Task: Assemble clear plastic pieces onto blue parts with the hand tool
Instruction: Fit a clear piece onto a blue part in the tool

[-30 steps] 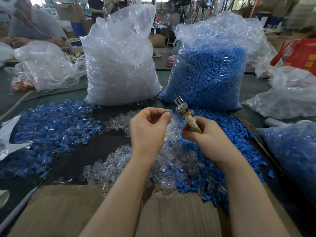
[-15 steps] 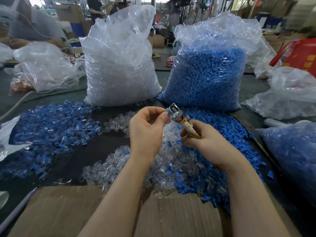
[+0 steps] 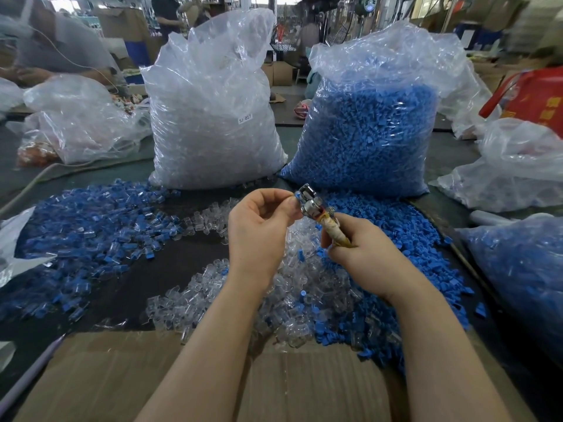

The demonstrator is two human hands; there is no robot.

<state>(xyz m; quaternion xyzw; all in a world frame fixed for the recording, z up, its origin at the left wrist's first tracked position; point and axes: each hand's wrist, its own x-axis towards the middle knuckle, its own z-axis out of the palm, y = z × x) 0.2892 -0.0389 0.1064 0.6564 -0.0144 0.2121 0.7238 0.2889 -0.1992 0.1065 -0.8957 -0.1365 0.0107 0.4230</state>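
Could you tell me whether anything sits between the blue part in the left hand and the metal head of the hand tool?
Nothing visible does. The left hand pinches the blue part right at the metal head of the hand tool, which the right hand grips by its handle.

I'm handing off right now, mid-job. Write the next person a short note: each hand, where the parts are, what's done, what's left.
Left hand: pinches a small blue plastic part against the tool's metal head.
Right hand: grips the tape-wrapped hand tool by its handle.
Loose clear plastic pieces and loose blue parts are piled on the dark table, in front of a big bag of clear pieces and one of blue parts.
Done: a pile of assembled blue-and-clear pieces lies at the left.
Left: finish this piece, then work through the loose piles.
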